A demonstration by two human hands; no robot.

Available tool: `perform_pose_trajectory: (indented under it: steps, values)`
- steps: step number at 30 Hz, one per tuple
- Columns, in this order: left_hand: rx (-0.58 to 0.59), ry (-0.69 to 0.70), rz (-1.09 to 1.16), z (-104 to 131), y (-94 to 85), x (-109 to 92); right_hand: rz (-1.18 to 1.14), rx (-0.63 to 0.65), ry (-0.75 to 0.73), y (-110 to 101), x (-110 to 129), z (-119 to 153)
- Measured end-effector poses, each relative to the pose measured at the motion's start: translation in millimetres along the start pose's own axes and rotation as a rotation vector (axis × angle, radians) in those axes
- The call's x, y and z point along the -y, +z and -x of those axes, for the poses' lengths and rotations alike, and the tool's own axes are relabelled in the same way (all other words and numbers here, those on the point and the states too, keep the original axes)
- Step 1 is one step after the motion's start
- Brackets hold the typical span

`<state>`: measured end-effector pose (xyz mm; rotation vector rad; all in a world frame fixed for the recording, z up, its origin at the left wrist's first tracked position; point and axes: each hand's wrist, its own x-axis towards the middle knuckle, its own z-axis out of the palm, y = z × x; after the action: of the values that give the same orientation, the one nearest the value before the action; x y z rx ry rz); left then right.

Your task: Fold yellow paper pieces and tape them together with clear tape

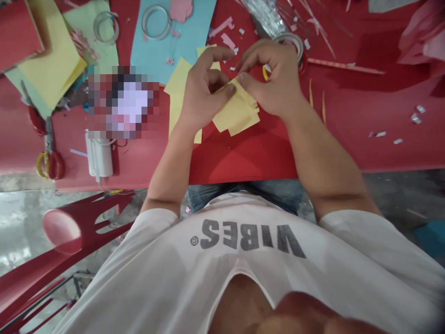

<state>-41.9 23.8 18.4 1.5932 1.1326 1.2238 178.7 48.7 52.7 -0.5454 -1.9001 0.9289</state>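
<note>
A piece of yellow paper [238, 111] with notched, uneven edges is held between my two hands above the red table. My left hand [205, 90] pinches its upper left side between thumb and fingers. At its top corner, the thumb and fingers of my right hand [273, 76] close on the paper. More yellow paper [176, 104] lies under and beside my left hand. A small part of a yellow handle [266, 73] shows below my right fingers; the rest of it is hidden. A roll of tape [294, 44] lies just beyond my right hand.
On the left lie scissors [48, 139], a white charger [99, 155] and a blurred-out device [128, 104]. A blue sheet [139, 55] at the back carries another tape roll [155, 22] and a pink paper flower [181, 9]. A striped pencil [347, 67] lies right. A red chair [86, 227] stands lower left.
</note>
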Motion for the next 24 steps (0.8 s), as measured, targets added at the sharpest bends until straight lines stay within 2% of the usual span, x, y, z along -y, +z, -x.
perform_pose_trajectory:
  steps: [2, 5, 6, 7, 11, 17, 21, 24]
  values:
    - [0.03, 0.022, -0.012, -1, 0.6, 1, -0.009, -0.002, -0.001, 1, -1, 0]
    - [0.036, 0.135, -0.049, 1, 2.0, 1, -0.009, 0.004, 0.014, 3, -2, 0]
    - [-0.02, 0.141, -0.044, 2, 2.3, 1, -0.008, 0.006, 0.008, 3, -3, 0]
    - [0.052, 0.098, -0.024, 3, 2.5, -1, -0.008, 0.008, -0.006, 3, -4, 0]
    - [0.045, -0.02, 0.008, 4, 1.5, -5, -0.004, 0.015, -0.025, 3, -5, 0]
    - [0.068, 0.116, -0.015, 3, 2.8, -1, -0.011, 0.027, -0.031, 4, -4, 1]
    - [-0.002, 0.087, -0.052, 8, 8.1, -8, 0.002, 0.02, -0.03, 5, -3, 1]
    - [-0.055, 0.128, -0.072, 13, 14.7, -14, 0.011, 0.033, -0.022, 5, 1, 1]
